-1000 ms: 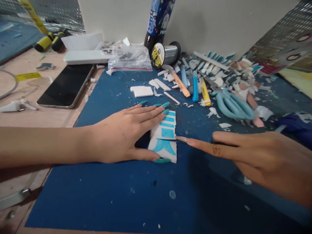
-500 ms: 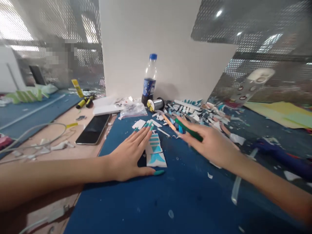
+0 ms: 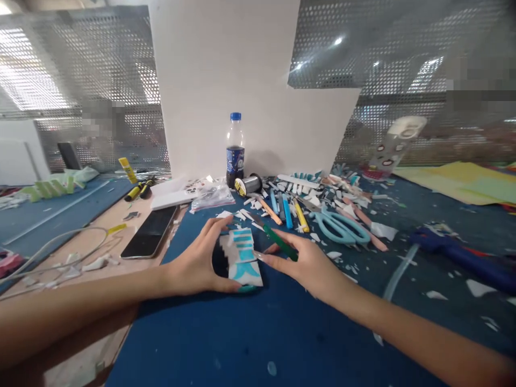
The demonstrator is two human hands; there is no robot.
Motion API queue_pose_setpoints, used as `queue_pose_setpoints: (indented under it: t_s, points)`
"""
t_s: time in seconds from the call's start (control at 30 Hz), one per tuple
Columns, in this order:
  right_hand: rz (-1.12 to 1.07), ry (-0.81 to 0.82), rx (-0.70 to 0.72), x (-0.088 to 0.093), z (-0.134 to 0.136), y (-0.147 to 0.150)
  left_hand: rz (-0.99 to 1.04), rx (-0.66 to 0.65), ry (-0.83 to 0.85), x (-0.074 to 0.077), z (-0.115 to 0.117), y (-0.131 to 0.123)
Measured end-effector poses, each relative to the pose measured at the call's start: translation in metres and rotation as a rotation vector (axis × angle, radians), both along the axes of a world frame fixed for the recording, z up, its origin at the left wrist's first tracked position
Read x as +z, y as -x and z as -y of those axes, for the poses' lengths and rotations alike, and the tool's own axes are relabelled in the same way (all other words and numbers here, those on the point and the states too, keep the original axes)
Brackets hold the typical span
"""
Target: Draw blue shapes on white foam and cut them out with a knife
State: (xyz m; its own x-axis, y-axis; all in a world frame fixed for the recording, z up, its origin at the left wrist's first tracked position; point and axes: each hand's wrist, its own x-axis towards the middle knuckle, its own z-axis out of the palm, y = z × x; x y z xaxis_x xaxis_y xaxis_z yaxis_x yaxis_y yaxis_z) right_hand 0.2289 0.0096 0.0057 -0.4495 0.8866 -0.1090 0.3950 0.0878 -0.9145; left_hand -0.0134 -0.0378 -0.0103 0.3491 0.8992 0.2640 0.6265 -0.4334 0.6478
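A white foam-like piece (image 3: 244, 252) with bright blue stripes and a blue tail-like shape lies on the blue mat, with a cut line across it. My left hand (image 3: 201, 258) curves around its left side, thumb at the near edge and fingertips at the far edge, gripping it. In my right hand (image 3: 308, 263) is a green-handled craft knife (image 3: 282, 244), its blade pointing up and left over the piece's far right corner. My right fingertips are close to the piece's right edge; I cannot tell if they touch it.
Light-blue scissors (image 3: 342, 226), several markers (image 3: 287, 212) and white scraps lie beyond my right hand. A cola bottle (image 3: 235, 156) and a wire spool (image 3: 249, 185) stand behind. A phone (image 3: 150, 232) lies left, a dark blue glue gun (image 3: 455, 255) right.
My left hand has gone from lying flat to curling around the striped piece. My right hand has brought the knife left and down to the piece, uncovering the scissors and markers.
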Motion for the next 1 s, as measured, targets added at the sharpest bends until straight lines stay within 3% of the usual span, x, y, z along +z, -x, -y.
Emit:
queue_pose_setpoints:
  t_s: [0.13,0.23,0.3,0.37,0.53,0.63,0.77,1.0]
  points:
    - [-0.124,0.218,0.06,0.001,0.0,0.003,0.076,0.01,-0.101,-0.001,0.006,0.0]
    - [-0.219,0.37,0.096,0.001,0.006,0.007,0.046,-0.077,-0.174,0.0,0.009,-0.003]
    - [-0.269,0.422,0.085,0.0,0.01,0.01,-0.002,-0.166,-0.2,0.0,0.012,-0.007]
    - [-0.309,0.447,0.059,0.0,0.012,0.011,0.011,-0.154,-0.182,-0.001,0.018,-0.012]
    - [-0.416,0.453,-0.022,-0.002,0.015,0.012,0.399,0.113,0.134,-0.01,0.031,-0.025]
    - [-0.473,0.449,-0.055,-0.002,0.018,0.014,0.59,0.103,0.334,-0.008,0.031,-0.029]
    - [-0.514,0.453,-0.104,-0.005,0.019,0.015,0.649,0.029,0.486,0.0,0.027,-0.032]
    - [-0.536,0.468,-0.153,-0.01,0.014,0.011,0.672,0.044,0.593,0.004,0.024,-0.032]
